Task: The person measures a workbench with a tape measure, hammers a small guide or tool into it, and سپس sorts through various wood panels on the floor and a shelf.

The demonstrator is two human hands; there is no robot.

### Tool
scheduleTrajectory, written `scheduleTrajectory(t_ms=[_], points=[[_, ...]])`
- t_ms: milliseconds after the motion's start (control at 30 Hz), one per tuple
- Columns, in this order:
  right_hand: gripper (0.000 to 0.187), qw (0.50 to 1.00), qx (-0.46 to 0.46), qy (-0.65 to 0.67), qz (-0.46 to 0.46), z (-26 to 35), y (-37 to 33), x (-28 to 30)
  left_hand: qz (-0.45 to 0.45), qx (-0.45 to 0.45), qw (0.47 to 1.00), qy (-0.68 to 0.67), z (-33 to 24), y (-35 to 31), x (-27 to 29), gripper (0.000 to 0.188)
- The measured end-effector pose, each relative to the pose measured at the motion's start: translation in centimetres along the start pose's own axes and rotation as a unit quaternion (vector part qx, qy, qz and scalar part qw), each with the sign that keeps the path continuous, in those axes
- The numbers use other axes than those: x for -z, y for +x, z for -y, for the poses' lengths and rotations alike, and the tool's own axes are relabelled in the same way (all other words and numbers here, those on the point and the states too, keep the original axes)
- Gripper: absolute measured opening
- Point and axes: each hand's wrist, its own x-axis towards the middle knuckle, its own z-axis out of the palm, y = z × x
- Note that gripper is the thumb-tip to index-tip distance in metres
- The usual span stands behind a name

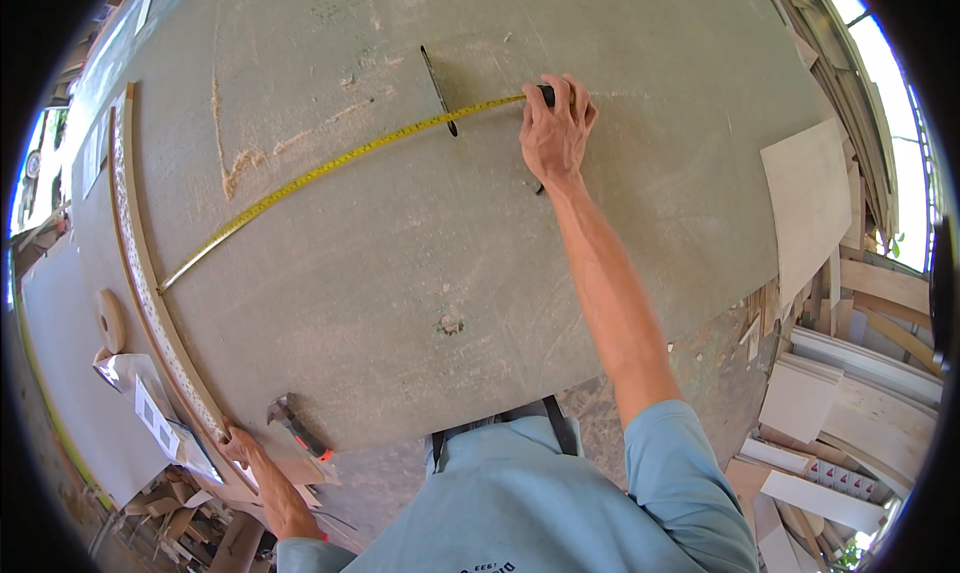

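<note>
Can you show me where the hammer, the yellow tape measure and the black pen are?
Hammer [301, 430]: head view, on its handle, near the head.
Yellow tape measure [350, 156]: head view, midway along its stretched-out blade.
Black pen [435, 85]: head view, on the middle of its barrel.

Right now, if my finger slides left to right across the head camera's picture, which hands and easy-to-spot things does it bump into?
Tan roll, left hand, red-and-black hammer, black pen, right hand, pale board sheet.
</note>
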Motion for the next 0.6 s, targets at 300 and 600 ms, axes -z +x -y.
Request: scheduleTrajectory(t_ms=[300,600], points=[[0.021,1.0,0.006,0.004,-0.004,-0.2,-0.1,-0.2,-0.007,0.015,1.0,0.024,-0.6,-0.2,0.1,0.065],[0.022,1.0,0.0,0.001,0.001,0.1,0.0,-0.1,-0.028,0.006,0.999,0.023,-1.1,-1.1,0.6,0.063]])
